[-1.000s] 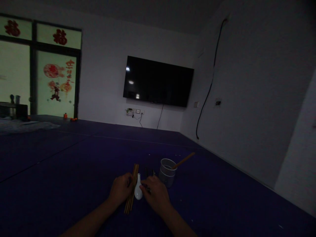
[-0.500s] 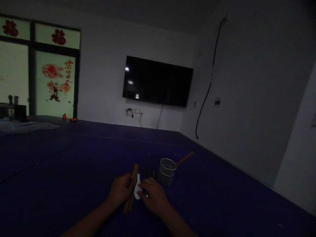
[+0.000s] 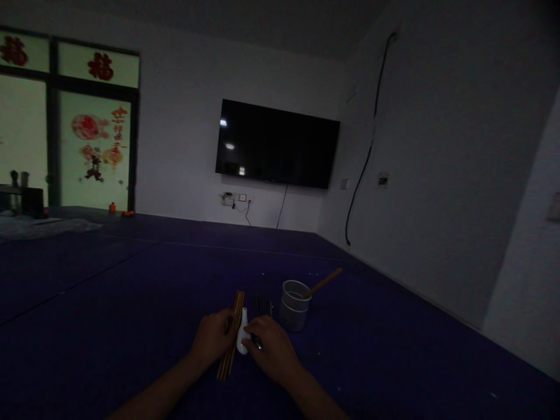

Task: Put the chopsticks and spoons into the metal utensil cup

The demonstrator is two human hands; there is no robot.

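A bundle of several wooden chopsticks lies lengthwise on the dark blue surface. Curled against its left side, my left hand has its fingertips closed on the chopsticks. Just to their right is a white soup spoon, bowl end towards me. The thumb and forefinger of my right hand pinch the spoon from its right side. Under that hand a shiny dark-handled utensil shows in part; its kind is hidden. Beyond the right hand lies a dark, narrow object that I cannot make out.
A grey metal utensil holder stands right of my hands, with a wooden stick leaning out of it. The blue surface reaches to the wall with the television. Orange items and plastic sheeting lie far left.
The view has shifted very slightly. Both hands, the chopsticks and the white soup spoon keep nearly the same places relative to one another.
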